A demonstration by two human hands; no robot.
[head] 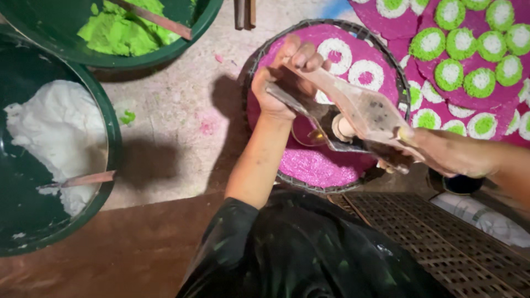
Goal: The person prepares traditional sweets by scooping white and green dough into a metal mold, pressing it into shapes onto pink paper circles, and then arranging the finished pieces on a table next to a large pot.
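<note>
Two hands, left [276, 83] and right [441, 154], grip one hinged wooden press [359, 113] over one round basket tray [287, 179]; two green basins [113, 143] nearby.

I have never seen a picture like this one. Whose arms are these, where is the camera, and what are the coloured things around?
There is no machine here. A person wears one camera on the head, so the picture looks down at that person's own two arms.

The left hand and the right hand together hold a flat, worn wooden tool over a round woven tray lined with a pink sheet. On it lie white rings and a patch of pink paste.

At the upper right, more pink sheets carry many round green and white pieces.

On the left stand two dark green tubs: one with white paste, one with bright green paste. A stick rests in each.

A brown mesh grate lies at the lower right.
</note>
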